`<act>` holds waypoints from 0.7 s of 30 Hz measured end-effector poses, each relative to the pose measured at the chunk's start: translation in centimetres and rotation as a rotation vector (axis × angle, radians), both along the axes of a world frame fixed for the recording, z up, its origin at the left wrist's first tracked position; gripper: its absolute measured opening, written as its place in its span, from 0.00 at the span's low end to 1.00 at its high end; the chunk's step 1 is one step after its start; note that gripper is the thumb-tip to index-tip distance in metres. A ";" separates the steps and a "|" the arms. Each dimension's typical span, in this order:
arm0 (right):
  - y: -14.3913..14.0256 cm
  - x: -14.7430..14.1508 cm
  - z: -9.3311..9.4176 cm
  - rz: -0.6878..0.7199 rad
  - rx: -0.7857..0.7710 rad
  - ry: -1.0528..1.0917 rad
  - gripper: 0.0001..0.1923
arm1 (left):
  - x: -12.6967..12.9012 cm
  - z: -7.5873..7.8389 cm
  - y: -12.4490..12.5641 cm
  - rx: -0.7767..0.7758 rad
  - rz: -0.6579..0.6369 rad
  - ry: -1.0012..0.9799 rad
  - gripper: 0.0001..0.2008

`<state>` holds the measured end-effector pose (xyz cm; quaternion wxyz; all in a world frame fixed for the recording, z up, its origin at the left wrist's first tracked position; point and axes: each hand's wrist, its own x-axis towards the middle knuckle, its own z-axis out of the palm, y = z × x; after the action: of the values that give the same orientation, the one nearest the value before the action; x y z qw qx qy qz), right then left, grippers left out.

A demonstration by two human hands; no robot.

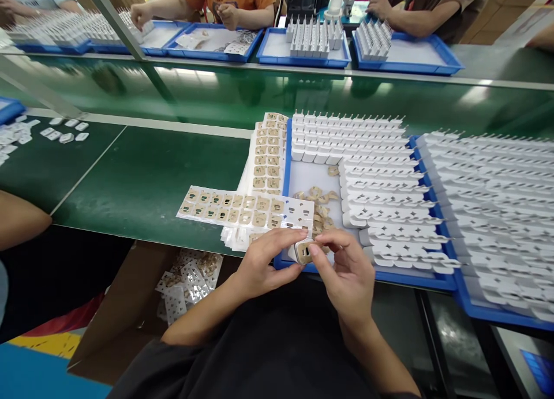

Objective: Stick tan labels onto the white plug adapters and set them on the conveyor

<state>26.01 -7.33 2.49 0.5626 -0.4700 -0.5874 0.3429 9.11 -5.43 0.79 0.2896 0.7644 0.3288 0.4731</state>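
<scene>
**Small white charger being held end-up over the tray edge**

The blue tray (437, 281) in front of the person is lying across the green bench (142, 180), and a second blue tray (480, 311) is sitting just beside it on the right; that is two near trays, both crowded with rows of white chargers (389, 185) too many and too overlapped to count. In the bare patch of the nearer tray a little heap of tan peeled stickers (318, 200) is gathering, again too jumbled to number.

Two sticker sheets are lying flat on the bench: one long sheet (242, 207) nearest the hands and one stack of sheets (268, 154) leaning against the tray's left wall.

A single charger (302, 252) is being gripped between both hands, just over the near rim of the tray. The left hand (264, 266) is pinching it narrowly, thumb under and forefinger on top; the right hand (346, 278) is pressing fingertips against its tan-faced end, also closed on it.

It looks light, hard-shelled and smooth, so probably a bit slippery; holding it by the flat sides, as the left hand is doing, seems the safest grip, leaving the port face free. The stickers look thin and floppy, best taken by an edge.
</scene>
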 end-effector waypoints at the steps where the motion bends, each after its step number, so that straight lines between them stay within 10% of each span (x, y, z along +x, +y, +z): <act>1: 0.0 -0.1 -0.1 -0.007 0.008 -0.016 0.10 | 0.0 0.0 0.0 0.002 0.001 -0.001 0.26; 14: 0.3 -0.2 0.3 -0.062 0.180 -0.384 0.19 | 0.2 -0.3 0.1 0.030 0.046 -0.022 0.24; 21: 0.1 -0.1 -1.5 0.136 -0.147 0.178 0.13 | 1.1 -1.1 -0.2 0.063 0.078 -0.176 0.25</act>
<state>25.89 -7.28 0.95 0.5519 -0.4366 -0.5391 0.4627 10.22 -5.68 -0.28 0.2747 0.7152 0.3166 0.5592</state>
